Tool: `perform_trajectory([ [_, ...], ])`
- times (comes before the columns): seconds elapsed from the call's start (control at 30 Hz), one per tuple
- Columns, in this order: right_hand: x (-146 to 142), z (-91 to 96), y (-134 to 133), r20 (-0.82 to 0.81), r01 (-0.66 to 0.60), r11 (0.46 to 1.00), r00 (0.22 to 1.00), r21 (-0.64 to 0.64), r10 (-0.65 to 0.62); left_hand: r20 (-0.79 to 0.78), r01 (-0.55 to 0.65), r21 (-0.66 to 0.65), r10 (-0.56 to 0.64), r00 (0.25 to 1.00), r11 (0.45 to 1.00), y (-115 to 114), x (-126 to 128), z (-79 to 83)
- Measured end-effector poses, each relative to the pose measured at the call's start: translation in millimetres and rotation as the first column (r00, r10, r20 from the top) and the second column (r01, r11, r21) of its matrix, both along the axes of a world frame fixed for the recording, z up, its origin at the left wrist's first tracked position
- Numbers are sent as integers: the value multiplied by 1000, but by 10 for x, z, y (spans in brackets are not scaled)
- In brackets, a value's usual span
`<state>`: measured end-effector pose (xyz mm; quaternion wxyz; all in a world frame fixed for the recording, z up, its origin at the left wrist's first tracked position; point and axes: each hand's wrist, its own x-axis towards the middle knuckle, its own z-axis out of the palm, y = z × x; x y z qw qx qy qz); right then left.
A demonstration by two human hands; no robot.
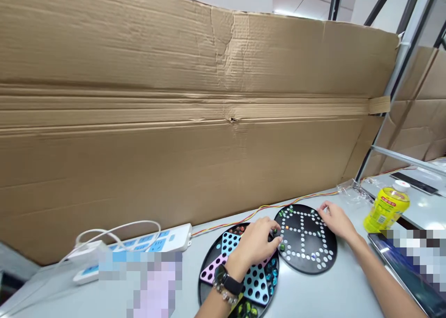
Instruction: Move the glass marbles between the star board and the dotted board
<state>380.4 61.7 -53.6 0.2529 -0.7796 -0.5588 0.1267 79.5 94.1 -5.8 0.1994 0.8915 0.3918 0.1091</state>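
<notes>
My left hand (258,240), with a dark watch (228,281) and beaded bracelet at the wrist, reaches over a round star-patterned Chinese checkers board (204,288). Its thumb and index finger are apart, close to a dark green marble at the left rim of a second board. This black round game board (291,240) has white dots along its tracks, and a few green marbles (282,247) sit near its left edge. At the upper right rim my right hand (336,219) has its fingertips drawn together; what they hold, if anything, is hidden.
A yellow drink bottle (386,209) stands at the right beside a dark tablet-like device (407,267). White power strips (174,239) with cables lie at the left. Thin coloured wires (258,210) run along a tall cardboard wall (195,165) behind the table.
</notes>
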Motion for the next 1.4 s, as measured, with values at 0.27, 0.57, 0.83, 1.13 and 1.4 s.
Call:
perform_trajectory([
  [0.27, -242, 81, -207, 0, -204, 934, 977, -294, 213, 13, 5, -5, -5, 1000, 1000, 1, -5, 26],
  [0.57, -248, 142, -69, 157, -122, 976, 976, -182, 152, 35, 16, -16, -15, 999, 1000, -2, 1, 33],
  [0.83, -358, 119, 233, 446, 78, 966, 894, -247, 41, 34, 19, -30, -18, 999, 999, -4, -6, 42],
  [1.13, -411, 7, 241, 431, 60, 973, 901, -221, 42, 58, 32, -24, -31, 998, 999, 12, -24, 20],
  [1.4, -317, 19, 264, -697, 62, 985, 714, 164, 71, 98, 3, -21, 0, 995, 1000, 25, -58, 71],
])
